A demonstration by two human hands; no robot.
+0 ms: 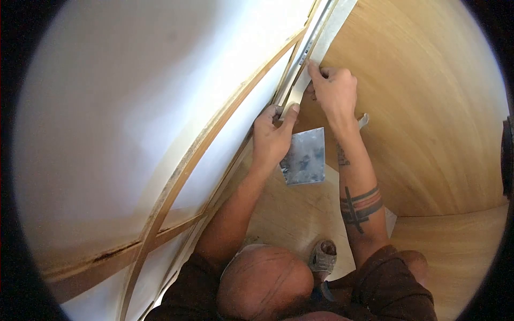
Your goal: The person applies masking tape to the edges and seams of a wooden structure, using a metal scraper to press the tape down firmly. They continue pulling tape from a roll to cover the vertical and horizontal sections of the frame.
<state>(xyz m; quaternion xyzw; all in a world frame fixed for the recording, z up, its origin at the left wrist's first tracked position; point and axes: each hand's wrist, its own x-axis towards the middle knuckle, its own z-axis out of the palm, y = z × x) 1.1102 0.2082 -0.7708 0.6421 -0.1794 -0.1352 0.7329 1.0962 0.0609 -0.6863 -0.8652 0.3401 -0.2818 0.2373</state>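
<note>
A pale flat strip (303,84) runs along the upright edge between the white panel and the wood panel. My left hand (272,136) is closed on its lower end, thumb on the front face. Higher up, my right hand (337,93) pinches the strip's edge between thumb and bent fingers. Just below my left hand is a grey, smudged rectangular metal plate (305,158), like a wide scraper blade. Whether my left hand also holds it cannot be made out. Behind my right wrist, a small pale curled end (364,120) sticks out.
On the left stands a white panel (96,107) with curved wooden ribs (182,171). A curved wood panel (423,117) rises on the right. Below me are a wooden floor (278,214), my bent knee (265,283) and a sandalled foot (323,257).
</note>
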